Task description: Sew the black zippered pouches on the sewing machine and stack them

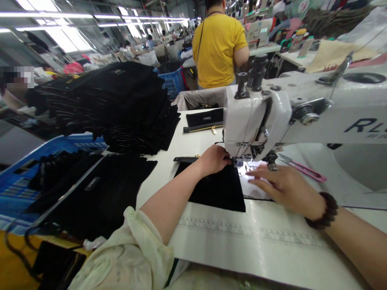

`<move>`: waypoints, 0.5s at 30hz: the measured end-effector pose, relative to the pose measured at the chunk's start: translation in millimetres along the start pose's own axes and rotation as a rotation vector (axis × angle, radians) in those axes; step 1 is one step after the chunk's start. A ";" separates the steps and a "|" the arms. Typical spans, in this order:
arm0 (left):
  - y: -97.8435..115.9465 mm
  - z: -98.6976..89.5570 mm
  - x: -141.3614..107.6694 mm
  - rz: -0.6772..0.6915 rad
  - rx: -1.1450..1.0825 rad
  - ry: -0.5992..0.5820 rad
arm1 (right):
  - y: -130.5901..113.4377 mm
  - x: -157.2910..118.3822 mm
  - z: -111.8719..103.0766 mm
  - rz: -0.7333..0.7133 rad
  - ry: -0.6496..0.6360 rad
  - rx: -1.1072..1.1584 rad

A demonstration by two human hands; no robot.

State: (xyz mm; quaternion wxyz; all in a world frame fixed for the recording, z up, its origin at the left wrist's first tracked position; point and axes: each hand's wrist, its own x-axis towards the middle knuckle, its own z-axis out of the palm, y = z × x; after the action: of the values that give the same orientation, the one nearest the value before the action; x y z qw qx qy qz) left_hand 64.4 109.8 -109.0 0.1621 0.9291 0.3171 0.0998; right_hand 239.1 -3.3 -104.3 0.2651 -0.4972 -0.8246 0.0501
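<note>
A black fabric piece [219, 189] lies flat on the white sewing table, its upper right corner at the presser foot [238, 162] of the sewing machine [256, 117]. My left hand [214, 160] is closed on that upper edge, fingertips pinching the cloth just left of the foot. Beneath my left wrist a black zipper strip [185, 160] with a gold pull sticks out. My right hand [279, 183], a dark bead bracelet on its wrist, hovers right of the needle, fingers stretched out and apart, nothing visible in them. The machine's lamp lights the needle area.
Pink-handled scissors [308, 171] lie right of the needle. Behind the machine head sit a black pouch piece [204, 117] and another zipper strip [199, 129]. Stacked black fabric [121, 100] rises at the left, above a blue basket [18, 181]. A person in yellow [217, 48] stands beyond.
</note>
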 end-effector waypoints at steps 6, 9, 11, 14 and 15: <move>-0.3 2.1 -0.3 -0.030 0.026 0.026 | -16.2 -11.8 16.1 -0.178 -0.269 -0.146; -3.7 2.3 2.8 -0.007 -0.005 0.041 | -13.5 -11.7 18.6 -0.139 -0.275 -0.152; -7.1 2.6 5.6 0.002 -0.024 0.045 | -11.6 -10.1 19.9 -0.106 -0.279 -0.153; -11.7 3.4 9.6 -0.006 -0.074 0.055 | -10.1 -7.6 21.5 -0.054 -0.294 -0.171; -12.9 3.8 10.6 -0.014 -0.093 0.060 | -9.9 -7.0 21.9 -0.040 -0.296 -0.179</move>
State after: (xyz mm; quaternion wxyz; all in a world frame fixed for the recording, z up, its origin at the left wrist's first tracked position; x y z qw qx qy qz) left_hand 66.6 125.2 -116.3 0.1961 0.9149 0.3235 0.1411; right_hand 223.1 -10.2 -122.3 0.0964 -0.4897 -0.8654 0.0438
